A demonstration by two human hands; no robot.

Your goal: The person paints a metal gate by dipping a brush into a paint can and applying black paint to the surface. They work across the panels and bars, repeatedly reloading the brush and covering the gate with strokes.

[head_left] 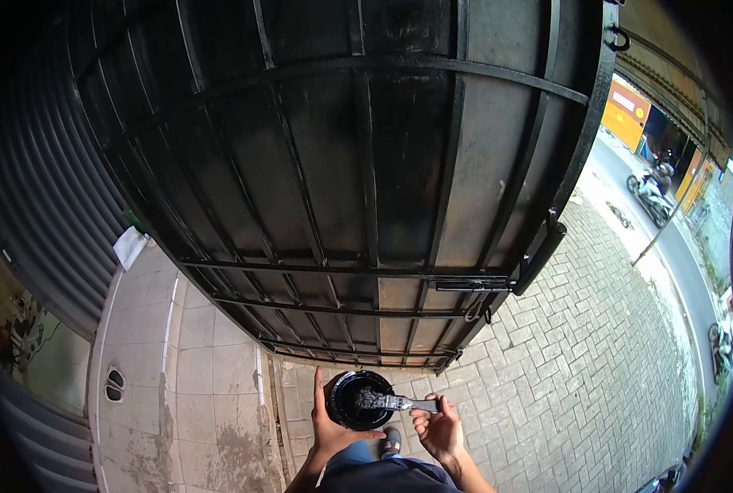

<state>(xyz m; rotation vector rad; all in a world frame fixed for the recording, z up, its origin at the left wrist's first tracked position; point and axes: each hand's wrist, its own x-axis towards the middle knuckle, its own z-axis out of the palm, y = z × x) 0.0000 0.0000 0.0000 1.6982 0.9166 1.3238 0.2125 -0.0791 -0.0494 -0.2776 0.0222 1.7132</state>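
Paint tin [343,413], one, sits clasped in left hand [326,429] while right hand [439,430] grips one brush [406,403].

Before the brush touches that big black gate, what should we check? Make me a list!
1. The small round black paint can sits in the left hand: ok.
2. The grey-handled paintbrush is gripped by the right hand: ok.
3. The brush tip is dipped inside the can: ok.
4. Enough paint is left in the can: cannot tell.
5. The tall black barred metal gate stands straight ahead: ok.
6. The gate's surface is dry and clean: cannot tell.
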